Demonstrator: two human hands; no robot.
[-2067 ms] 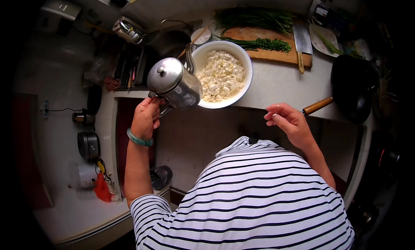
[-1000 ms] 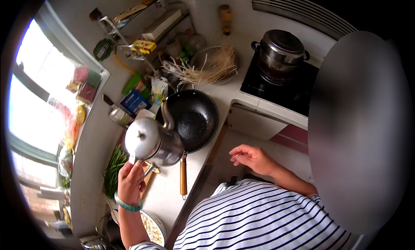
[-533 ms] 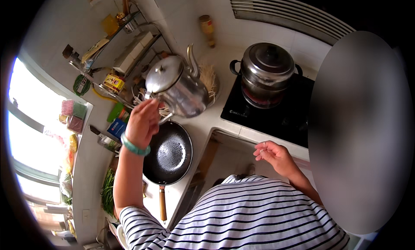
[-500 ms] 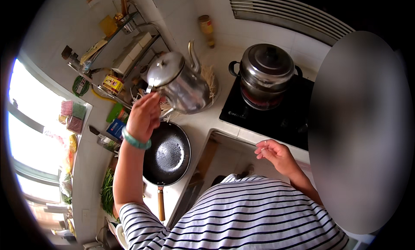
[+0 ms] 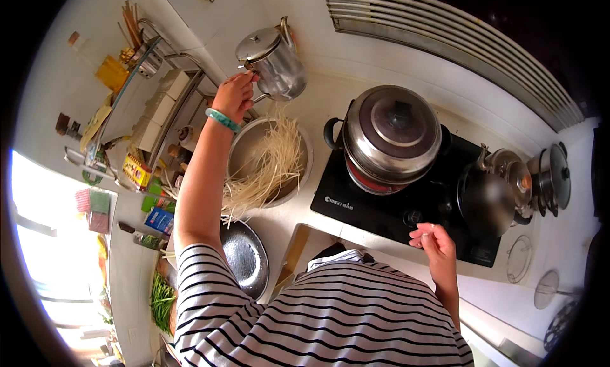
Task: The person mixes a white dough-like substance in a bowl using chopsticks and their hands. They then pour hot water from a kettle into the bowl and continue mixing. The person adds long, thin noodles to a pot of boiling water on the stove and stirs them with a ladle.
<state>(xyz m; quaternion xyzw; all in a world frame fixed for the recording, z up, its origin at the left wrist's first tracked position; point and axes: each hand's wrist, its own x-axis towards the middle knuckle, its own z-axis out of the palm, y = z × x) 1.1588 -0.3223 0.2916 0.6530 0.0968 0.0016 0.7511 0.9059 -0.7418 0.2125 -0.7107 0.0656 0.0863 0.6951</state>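
Observation:
My left hand (image 5: pixel 236 95) is closed around the handle of a steel kettle (image 5: pixel 279 75) with a lid and a curved spout. It is at the back of the counter by the wall, just beyond a metal basin (image 5: pixel 307 160) of long pale noodle-like strands (image 5: pixel 277 160). Whether its base touches the counter is unclear. My left wrist wears a green bangle. My right hand (image 5: pixel 437 242) hangs in front of the black cooktop's near edge, fingers loosely bent and apart, with nothing visible in it. A lidded steel pot (image 5: pixel 394 135) stands on the cooktop (image 5: pixel 356 205) over a red glow.
A dark frying pan (image 5: pixel 246 256) lies nearer me on the left, partly behind my arm. Further left are a rack (image 5: pixel 181 91) of jars and boxes, a cleaver (image 5: pixel 149 240) and green vegetables (image 5: pixel 162 300). More pots (image 5: pixel 551 176) stand at the right.
My left hand has carried the kettle away from me, beyond the basin, uncovering the strands. My view has shifted, showing more of the right side. My right hand stays empty.

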